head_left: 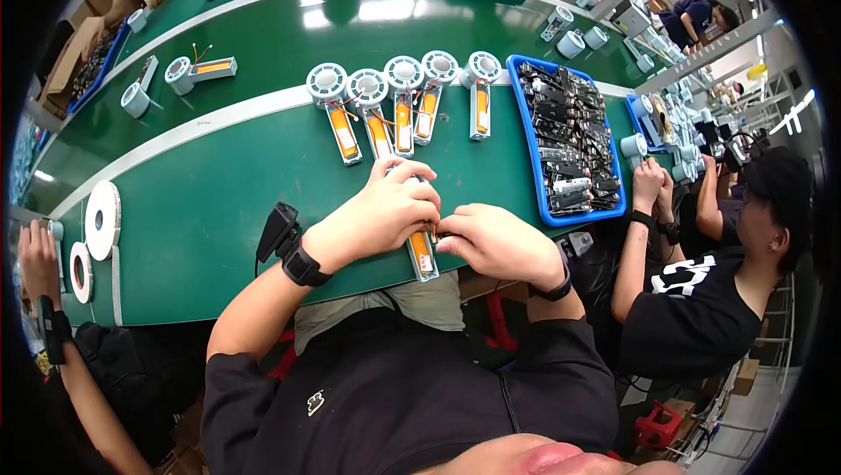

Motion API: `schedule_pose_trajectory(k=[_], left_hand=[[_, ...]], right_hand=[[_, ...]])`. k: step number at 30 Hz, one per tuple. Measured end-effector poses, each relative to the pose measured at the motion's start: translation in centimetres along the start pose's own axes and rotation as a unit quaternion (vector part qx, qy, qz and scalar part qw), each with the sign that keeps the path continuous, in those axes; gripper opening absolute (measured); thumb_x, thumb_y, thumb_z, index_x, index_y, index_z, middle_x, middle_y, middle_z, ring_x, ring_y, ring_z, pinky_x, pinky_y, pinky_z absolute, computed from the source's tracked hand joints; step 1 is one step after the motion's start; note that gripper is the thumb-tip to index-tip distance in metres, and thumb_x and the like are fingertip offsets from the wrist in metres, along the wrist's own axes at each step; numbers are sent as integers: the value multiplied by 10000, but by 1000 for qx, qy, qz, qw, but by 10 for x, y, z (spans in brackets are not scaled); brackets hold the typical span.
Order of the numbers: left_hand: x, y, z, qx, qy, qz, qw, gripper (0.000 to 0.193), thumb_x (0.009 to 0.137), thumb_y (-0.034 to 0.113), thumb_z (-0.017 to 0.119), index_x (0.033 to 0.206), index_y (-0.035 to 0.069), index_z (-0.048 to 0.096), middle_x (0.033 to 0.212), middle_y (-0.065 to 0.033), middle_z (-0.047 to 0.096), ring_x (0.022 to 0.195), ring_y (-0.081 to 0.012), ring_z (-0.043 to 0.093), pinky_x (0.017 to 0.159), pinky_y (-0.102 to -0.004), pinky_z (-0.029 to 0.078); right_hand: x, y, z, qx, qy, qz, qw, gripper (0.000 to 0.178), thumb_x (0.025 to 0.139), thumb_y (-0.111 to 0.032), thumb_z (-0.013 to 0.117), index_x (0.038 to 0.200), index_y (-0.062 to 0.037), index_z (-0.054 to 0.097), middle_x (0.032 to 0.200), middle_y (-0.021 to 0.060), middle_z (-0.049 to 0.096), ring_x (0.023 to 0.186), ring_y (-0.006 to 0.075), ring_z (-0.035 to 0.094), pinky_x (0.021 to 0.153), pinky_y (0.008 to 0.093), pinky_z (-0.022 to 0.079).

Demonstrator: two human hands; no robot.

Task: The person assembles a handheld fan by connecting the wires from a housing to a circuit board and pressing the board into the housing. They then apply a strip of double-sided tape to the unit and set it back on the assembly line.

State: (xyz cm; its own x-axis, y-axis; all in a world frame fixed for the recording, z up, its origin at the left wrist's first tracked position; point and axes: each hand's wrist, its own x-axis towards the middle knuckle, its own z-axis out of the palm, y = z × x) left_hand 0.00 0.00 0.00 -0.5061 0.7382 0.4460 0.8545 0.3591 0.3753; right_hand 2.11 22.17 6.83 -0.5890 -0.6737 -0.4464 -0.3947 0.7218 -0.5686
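One orange-fronted unit (422, 256) sat clamped in the left hand (385, 212) by the table's (219, 203) near edge, its long axis pointing edgeward! The right hand (495, 243) worked alongside, grip unclear; five matching units (404, 111) lay beyond.

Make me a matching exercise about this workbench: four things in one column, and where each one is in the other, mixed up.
Things
1. Larger white tape roll
2. Blue tray
3. Left hand
4. Right hand

Places
A. Over the upper part of the held fan unit
B. On the right part of the green table, full of dark components
C. Fingertips at the held fan unit's right side
D. Near the table's left end

Pairs: 1-D, 2-B, 3-A, 4-C
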Motion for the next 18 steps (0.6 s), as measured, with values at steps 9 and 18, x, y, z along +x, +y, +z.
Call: schedule_pose_trajectory(k=[9, 18], left_hand=[[-9, 42, 13, -28, 98, -132, 986, 128, 852, 135, 755, 923, 84, 662, 1108, -17, 673, 1259, -294, 526, 1089, -480, 328], [-12, 30, 15, 25, 106, -94, 990, 84, 847, 126, 745, 867, 65, 691, 1100, -37, 703, 1233, -304, 571, 1022, -451, 470]], right_hand=[[9, 10, 68, -178, 417, 59, 889, 124, 939, -134, 649, 1012, -40, 613, 766, 132, 611, 761, 297, 619, 663, 422, 495], [0, 19, 93, 152, 452, -9, 879, 380, 937, 26, 613, 1311, -29, 639, 984, 160, 663, 856, 301, 636, 759, 383, 515]])
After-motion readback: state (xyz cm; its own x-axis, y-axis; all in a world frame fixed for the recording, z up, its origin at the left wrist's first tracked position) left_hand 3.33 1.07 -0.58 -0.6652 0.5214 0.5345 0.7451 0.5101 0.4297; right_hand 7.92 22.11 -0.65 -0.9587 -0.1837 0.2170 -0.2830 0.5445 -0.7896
